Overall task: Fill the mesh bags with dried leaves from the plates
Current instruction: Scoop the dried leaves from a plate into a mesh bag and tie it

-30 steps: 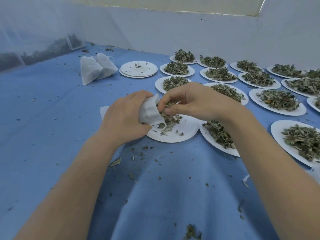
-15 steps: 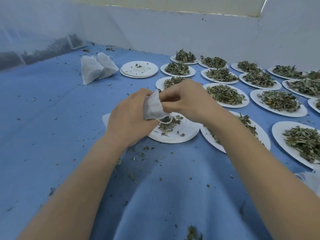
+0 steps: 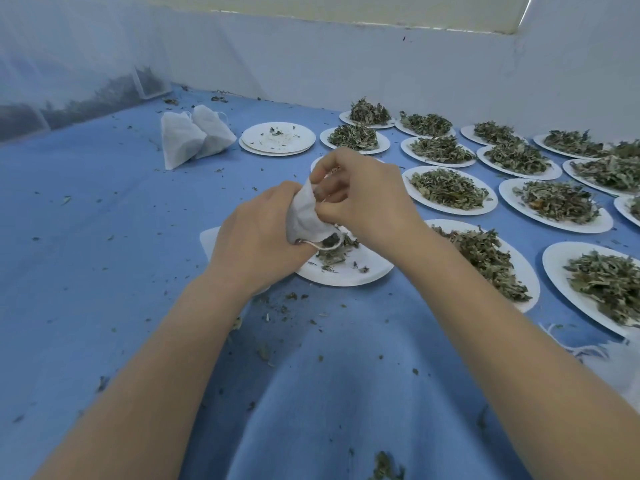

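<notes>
Left hand (image 3: 258, 237) grips mesh bag (image 3: 304, 218) over near-empty plate (image 3: 346, 275); right hand (image 3: 363, 195) pinches bag's top edge.

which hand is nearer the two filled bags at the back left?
Left. The left hand is in front of the filled bags and slightly to their right; the right hand is further right, beyond the mesh bag both hold.

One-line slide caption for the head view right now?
Both hands, left and right, grip a mesh bag above a nearly emptied plate.
</notes>
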Demonstrator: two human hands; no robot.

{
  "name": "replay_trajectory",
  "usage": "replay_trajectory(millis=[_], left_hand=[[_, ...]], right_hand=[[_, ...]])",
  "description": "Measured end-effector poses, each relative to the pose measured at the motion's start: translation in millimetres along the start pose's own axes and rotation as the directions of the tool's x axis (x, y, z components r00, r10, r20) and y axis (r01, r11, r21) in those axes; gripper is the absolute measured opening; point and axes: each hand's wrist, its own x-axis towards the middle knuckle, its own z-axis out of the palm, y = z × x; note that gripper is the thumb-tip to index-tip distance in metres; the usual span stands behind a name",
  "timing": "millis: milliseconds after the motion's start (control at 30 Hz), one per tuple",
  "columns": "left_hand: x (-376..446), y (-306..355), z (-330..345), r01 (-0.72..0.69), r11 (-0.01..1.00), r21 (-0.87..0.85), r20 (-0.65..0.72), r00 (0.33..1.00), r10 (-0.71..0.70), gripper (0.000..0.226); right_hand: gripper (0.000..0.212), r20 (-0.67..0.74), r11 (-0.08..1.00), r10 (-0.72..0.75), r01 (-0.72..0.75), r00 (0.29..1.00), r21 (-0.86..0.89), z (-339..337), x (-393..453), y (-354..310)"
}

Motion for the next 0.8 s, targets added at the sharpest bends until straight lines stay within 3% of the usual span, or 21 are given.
replay_trajectory(millis=[67, 133, 233, 333, 367, 500, 600, 667, 800], left_hand=[[0.3, 0.2, -0.5, 0.015, 1.0, -0.01, 0.003, 1.0, -0.015, 0.044], [0.0, 0.2, -0.9, 0.026, 0.999, -0.036, -0.01, 1.0, -0.026, 0.047], [-0.4, -1.9, -1.7, 0.027, 0.998, -0.06, -0.048, 0.998, -0.03, 0.048], [0.2, -3.1, -2.2, 0.015, 0.999, -0.042, -0.037, 0.999, -0.017, 0.053], [-0.1, -2.7, -2.0, 0.007, 0.999, -0.04, -0.03, 1.0, -0.008, 0.052], [0.3, 0.2, -2.1, -0.001, 1.0, -0.023, 0.001, 1.0, 0.001, 0.041], [1.9, -3.3, -4.2, -0.02, 1.0, 0.018, 0.017, 1.0, 0.02, 0.042], [1.6, -2.1, -4.8, -0.03, 0.999, 0.032, 0.034, 0.999, 0.029, 0.041], [0.2, 7.3, -7.8, 0.035, 0.998, -0.047, 0.059, 0.998, -0.032, 0.046]], right_hand=[[0.022, -0.054, 0.997, 0.049, -0.045, 0.997, 0.061, 4.3, 0.5, 0.0], [0.021, -0.011, 0.998, 0.058, -0.058, 0.998, 0.015, 4.5, 1.3, 0.1], [0.039, 0.23, 1.0, 0.023, -0.019, 0.973, -0.018, -5.1, 0.1, 0.2], [0.013, 0.49, 0.999, 0.009, -0.03, 0.872, 0.035, -18.1, -1.8, -0.8], [0.015, 0.51, 0.997, -0.007, -0.034, 0.86, 0.07, -19.4, -2.6, -0.4], [0.024, 0.281, 0.993, -0.011, -0.022, 0.96, 0.116, -11.7, -1.2, -1.4], [0.028, 0.144, 0.98, 0.058, -0.084, 0.988, 0.181, -5.4, 0.3, -2.7], [0.029, 0.07, 0.993, 0.05, -0.057, 0.996, 0.106, -1.5, 0.4, -3.9], [0.016, 0.102, 0.999, 0.004, 0.001, 0.995, -0.045, 3.1, -0.5, -8.3]])
